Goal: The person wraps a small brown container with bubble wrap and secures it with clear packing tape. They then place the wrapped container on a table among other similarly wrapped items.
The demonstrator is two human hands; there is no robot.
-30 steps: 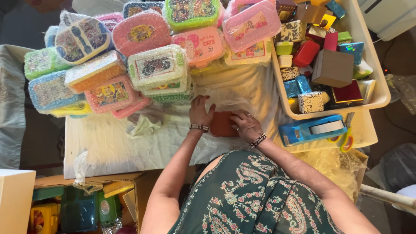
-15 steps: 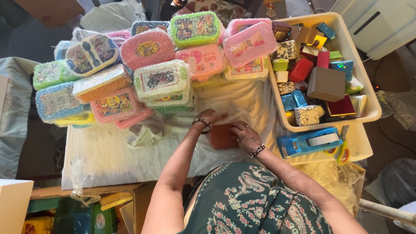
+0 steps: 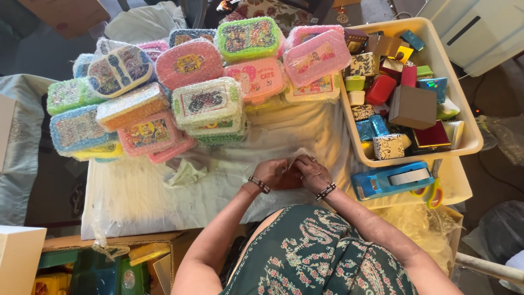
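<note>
My left hand (image 3: 273, 173) and my right hand (image 3: 312, 172) meet at the near edge of the white-covered table (image 3: 136, 202). Both are closed around a small reddish-brown box, which my fingers almost entirely hide. A thin sheet of clear plastic wrap (image 3: 297, 155) sticks up from between my fingers, just beyond the hands. I wear a beaded bracelet on each wrist.
A pile of several bubble-wrapped colourful lunch boxes (image 3: 207, 104) fills the far side of the table. A cream tray (image 3: 469, 136) of small gift boxes stands at right. In front of it lie a blue tape dispenser (image 3: 390, 180) and scissors (image 3: 434, 191). Crumpled plastic (image 3: 185, 175) lies left of my hands.
My hands have closed over the reddish-brown box, which was plainly visible before. Clear plastic now rises over it. The view has shifted slightly.
</note>
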